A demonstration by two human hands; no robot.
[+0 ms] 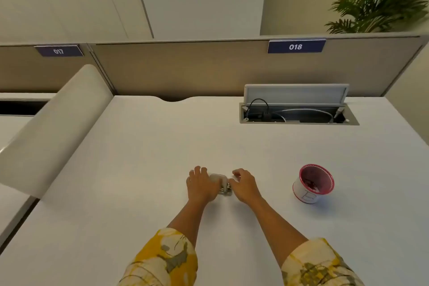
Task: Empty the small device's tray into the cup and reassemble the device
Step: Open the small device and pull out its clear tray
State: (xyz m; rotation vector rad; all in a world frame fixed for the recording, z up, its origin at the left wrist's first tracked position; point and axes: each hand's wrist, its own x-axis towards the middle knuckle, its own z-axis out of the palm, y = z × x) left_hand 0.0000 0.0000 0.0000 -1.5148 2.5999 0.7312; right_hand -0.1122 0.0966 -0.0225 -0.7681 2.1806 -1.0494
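Observation:
A small pale device [220, 182] with a metal part at its near end rests on the white desk, between my two hands. My left hand [201, 184] covers its left side and grips it. My right hand [243, 184] touches its right end with the fingertips curled around the metal part. Most of the device is hidden by my fingers. To the right stands a white cup [312, 183] with a red rim and red inside; it is tilted toward me, holds small dark bits, and is apart from both hands.
An open cable hatch [298, 112] with wires sits at the back right of the desk [139, 169]. A padded white divider [53, 134] rises along the left edge. A beige partition with number plates runs behind. A plant stands top right.

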